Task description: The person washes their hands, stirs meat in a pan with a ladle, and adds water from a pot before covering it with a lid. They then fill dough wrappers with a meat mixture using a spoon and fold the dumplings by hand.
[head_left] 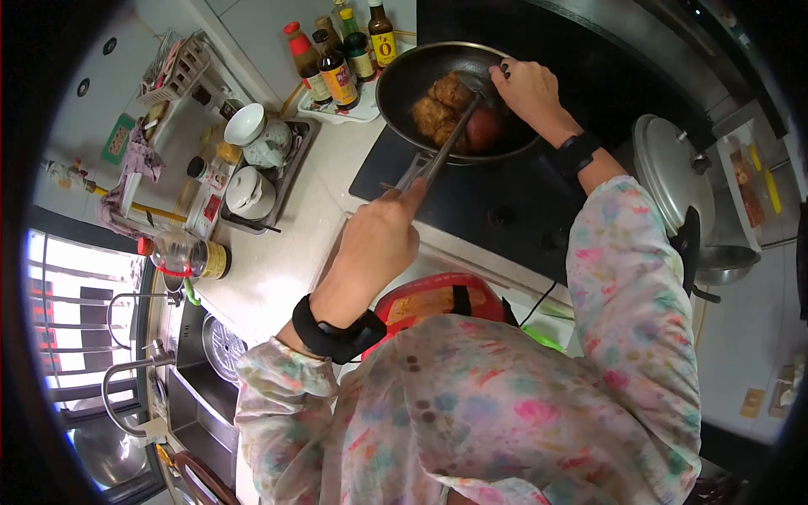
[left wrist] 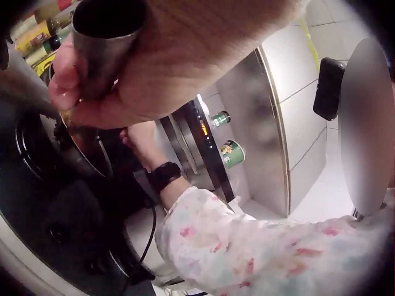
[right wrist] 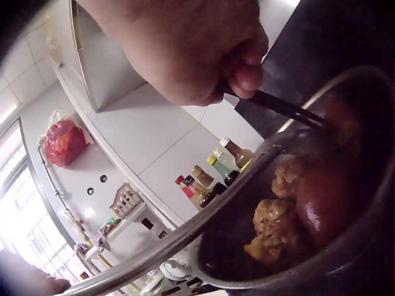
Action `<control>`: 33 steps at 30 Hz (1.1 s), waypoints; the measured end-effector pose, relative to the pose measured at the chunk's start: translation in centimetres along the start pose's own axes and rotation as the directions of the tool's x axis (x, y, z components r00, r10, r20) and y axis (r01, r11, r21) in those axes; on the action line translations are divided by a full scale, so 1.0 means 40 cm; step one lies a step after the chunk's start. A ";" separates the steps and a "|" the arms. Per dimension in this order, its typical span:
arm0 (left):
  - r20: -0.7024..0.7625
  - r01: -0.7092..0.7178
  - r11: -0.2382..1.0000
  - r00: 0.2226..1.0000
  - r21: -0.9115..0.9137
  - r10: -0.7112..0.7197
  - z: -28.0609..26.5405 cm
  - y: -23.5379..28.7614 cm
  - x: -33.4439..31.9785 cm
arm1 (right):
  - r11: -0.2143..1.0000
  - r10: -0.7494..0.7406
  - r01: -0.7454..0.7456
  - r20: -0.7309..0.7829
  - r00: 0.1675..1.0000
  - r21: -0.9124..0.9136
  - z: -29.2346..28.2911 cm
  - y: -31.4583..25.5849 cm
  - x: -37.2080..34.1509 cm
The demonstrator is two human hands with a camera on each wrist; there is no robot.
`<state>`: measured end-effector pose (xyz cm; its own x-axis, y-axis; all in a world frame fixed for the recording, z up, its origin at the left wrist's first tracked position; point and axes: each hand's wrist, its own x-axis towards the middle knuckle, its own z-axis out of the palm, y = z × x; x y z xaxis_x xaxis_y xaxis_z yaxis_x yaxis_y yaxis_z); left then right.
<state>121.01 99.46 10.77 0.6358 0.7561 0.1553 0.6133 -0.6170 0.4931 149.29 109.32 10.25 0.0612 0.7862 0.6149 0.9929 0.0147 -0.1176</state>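
Note:
A dark frying pan sits on the black cooktop, with lumpy browned food pieces and a smooth, round reddish-brown piece in it. My left hand grips the long metal handle of a spatula that reaches over the near rim among the food. The handle's hollow end shows by the palm in the left wrist view. My right hand, above the pan's far right rim, holds dark chopsticks that slant down into the pan. Their tips are lost in shadow.
Sauce bottles stand on a white tray left of the pan. Further left are a rack with bowls, a large bottle and the sink. A lidded metal pot stands right of my right forearm.

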 end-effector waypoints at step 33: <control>0.285 0.412 0.411 0.898 -0.813 -0.335 0.026 -0.256 -0.038 | 0.790 0.251 -0.286 0.140 0.958 0.542 -0.041 -0.011 -0.101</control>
<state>114.25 104.39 4.62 0.4996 0.8232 -0.2697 0.1329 0.2348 0.9629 148.77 105.12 9.08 0.2933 0.8435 0.4500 0.7119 0.1214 -0.6917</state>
